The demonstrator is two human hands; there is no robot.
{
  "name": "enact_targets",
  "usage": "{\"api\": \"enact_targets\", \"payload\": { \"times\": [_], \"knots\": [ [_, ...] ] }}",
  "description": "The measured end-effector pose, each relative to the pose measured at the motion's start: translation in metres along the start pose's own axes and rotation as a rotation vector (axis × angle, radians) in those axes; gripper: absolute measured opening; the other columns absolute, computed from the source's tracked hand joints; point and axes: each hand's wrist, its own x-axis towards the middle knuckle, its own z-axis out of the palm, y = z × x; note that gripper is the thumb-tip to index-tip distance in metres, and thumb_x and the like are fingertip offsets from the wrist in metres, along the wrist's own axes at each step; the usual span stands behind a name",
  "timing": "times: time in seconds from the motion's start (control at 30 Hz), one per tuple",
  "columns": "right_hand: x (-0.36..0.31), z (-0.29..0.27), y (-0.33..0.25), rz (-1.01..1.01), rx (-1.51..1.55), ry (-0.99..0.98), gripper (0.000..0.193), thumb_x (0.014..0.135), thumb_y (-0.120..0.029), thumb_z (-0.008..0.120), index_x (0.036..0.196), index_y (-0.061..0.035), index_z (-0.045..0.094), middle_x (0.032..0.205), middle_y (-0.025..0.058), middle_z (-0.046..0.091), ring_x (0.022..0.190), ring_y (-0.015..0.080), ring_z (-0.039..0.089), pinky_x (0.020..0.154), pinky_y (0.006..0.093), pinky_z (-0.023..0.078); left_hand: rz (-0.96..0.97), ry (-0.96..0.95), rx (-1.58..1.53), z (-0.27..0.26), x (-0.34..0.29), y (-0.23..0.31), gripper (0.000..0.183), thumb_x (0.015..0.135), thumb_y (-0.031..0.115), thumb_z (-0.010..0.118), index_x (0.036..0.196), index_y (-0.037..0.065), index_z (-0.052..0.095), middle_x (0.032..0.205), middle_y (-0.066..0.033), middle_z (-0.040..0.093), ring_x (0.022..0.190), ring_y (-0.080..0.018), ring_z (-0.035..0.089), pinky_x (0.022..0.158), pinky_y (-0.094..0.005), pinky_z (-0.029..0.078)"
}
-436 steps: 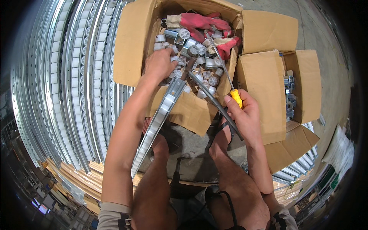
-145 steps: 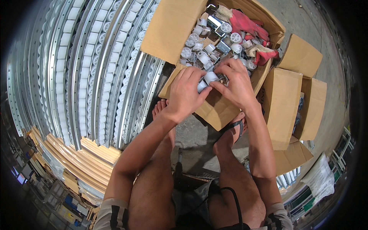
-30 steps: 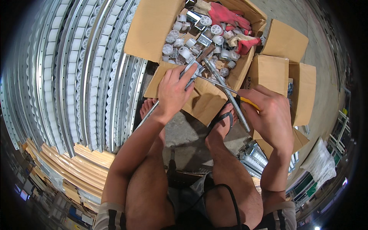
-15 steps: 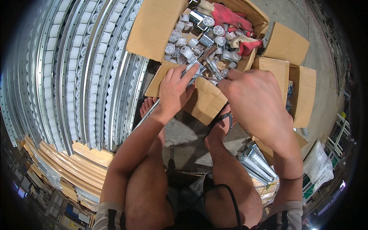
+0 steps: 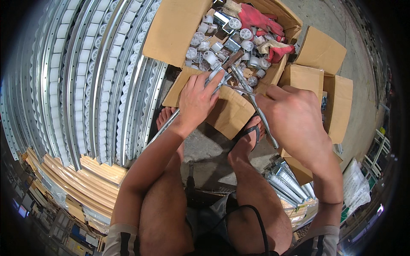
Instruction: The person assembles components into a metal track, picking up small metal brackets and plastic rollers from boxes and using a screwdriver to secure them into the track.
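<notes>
My left hand (image 5: 198, 96) is closed around the upper end of a narrow metal rail (image 5: 169, 120), which runs down to the left beneath my forearm. A white roller piece (image 5: 215, 74) shows by its fingertips. My right hand (image 5: 292, 113) is a fist around a thin metal rod (image 5: 239, 89), whose tip reaches toward the left hand's rail; its other end is hidden in the fist. A second metal bar (image 5: 261, 110) slants down beside the right fingers, crossing the rod; whether the hand grips it is unclear.
Ahead stands an open cardboard box (image 5: 171, 32) of white rollers (image 5: 209, 57), metal brackets and red gloves (image 5: 258, 19). A smaller box (image 5: 339, 100) is at right. Roller rails (image 5: 92, 81) are stacked on the left; more short rails (image 5: 285, 184) lie by my right leg.
My right hand has shifted a little right, drawing the rod with it. More of the slanted metal bar shows beside it. My left hand stays nearly in place.
</notes>
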Motion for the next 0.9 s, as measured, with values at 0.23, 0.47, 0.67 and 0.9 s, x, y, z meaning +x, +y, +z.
{"api": "enact_targets", "payload": {
  "times": [0.23,0.47,0.67,0.9],
  "knots": [
    [0.018,0.002,-0.027,-0.107,-0.141,-0.066,0.013,0.073,-0.016,0.070,0.078,-0.0052,0.076,0.082,0.0092,0.070,0.076,0.0248,0.073,0.064,0.0357,0.057,0.007,-0.018,0.014,0.005,0.000,-0.001,0.070,0.082,0.005,0.073,0.149,0.019,0.055,0.125,-0.0154,0.061,0.109,-0.0372,0.059,0.091,-0.0459,0.051],
    [0.007,0.013,-0.027,-0.111,-0.173,0.014,0.015,0.071,-0.016,0.070,0.079,-0.0042,0.074,0.079,0.0084,0.068,0.076,0.0236,0.070,0.063,0.0354,0.056,0.026,-0.004,0.043,0.007,0.000,-0.003,0.071,0.080,0.005,0.074,0.147,0.020,0.056,0.123,-0.0148,0.061,0.108,-0.0362,0.059,0.090,-0.0443,0.052],
    [0.001,0.002,-0.010,-0.119,-0.113,0.059,0.014,0.068,-0.014,0.072,0.076,-0.0032,0.069,0.079,0.0086,0.065,0.077,0.0246,0.070,0.064,0.0365,0.057,0.036,-0.004,0.057,0.008,0.000,-0.005,0.072,0.081,0.005,0.076,0.148,0.020,0.055,0.124,-0.0143,0.061,0.106,-0.0352,0.059,0.088,-0.0441,0.053],
    [0.008,0.002,-0.003,-0.139,-0.092,0.050,0.015,0.068,-0.015,0.070,0.075,-0.0028,0.069,0.078,0.0106,0.065,0.077,0.0261,0.070,0.064,0.0384,0.057,0.030,-0.033,0.043,0.003,0.001,-0.002,0.075,0.081,0.004,0.076,0.151,0.020,0.053,0.125,-0.0144,0.060,0.108,-0.0352,0.058,0.089,-0.0438,0.052]
  ]
}}
